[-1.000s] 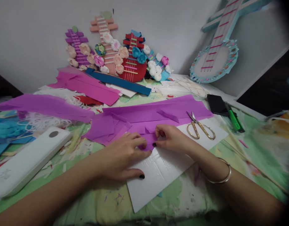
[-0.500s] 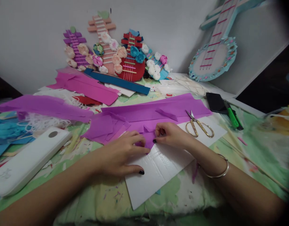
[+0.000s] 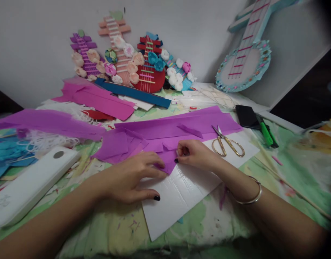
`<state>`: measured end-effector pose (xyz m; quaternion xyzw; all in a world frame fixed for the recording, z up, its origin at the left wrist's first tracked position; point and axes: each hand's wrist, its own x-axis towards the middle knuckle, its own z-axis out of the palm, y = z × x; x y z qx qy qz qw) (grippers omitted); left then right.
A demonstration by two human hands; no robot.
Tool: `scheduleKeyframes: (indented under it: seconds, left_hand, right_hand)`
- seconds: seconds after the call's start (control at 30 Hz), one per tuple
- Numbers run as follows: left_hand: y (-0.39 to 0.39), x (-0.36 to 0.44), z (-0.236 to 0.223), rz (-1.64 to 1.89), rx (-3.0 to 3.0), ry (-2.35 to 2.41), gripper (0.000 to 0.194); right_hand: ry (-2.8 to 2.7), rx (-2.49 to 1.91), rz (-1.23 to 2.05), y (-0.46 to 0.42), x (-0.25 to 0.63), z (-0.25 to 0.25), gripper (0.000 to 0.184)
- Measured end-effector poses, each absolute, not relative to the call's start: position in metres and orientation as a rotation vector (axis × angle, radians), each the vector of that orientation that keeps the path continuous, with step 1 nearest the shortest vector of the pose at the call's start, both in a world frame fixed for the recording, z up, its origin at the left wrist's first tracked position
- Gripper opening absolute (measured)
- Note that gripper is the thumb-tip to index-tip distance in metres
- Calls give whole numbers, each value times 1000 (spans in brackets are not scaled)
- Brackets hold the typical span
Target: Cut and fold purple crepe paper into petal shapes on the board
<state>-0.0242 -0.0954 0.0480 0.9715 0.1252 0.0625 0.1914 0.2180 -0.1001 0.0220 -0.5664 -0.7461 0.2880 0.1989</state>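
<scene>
Over the glossy, flat white board (image 3: 183, 196), the left hand (image 3: 137, 175) spreads its thumb wide; the right hand (image 3: 195, 154) curls narrow against thin purple paper (image 3: 168, 162), its grip unclear.

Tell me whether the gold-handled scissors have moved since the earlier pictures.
No. Against the flat black object behind them, the scissors keep the same spacing and angle; the small drift within the picture is shared by both.
</scene>
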Motion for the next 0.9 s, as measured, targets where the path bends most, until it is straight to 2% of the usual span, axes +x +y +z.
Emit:
scheduleKeyframes:
  seconds: [0.17,0.3,0.43,0.6,0.9]
  left_hand:
    - [-101,-20,42,205,2826,440,42]
    - [-107,-16,38,214,2900,472,41]
    - [-109,-15,40,225,2928,434,31]
    - [-109,-13,40,215,2917,471,32]
    - [-108,-12,36,176,2923,464,40]
  right_hand:
    - [-2013,-1449,717,-98,221,18,11]
    - [-1971,-1455,841,-99,221,21,10]
    - [-2060,-1481,1026,-103,221,28,7]
    - [-2113,-1527,1019,-106,220,32,0]
    - [-2177,-1534,1033,-107,216,28,10]
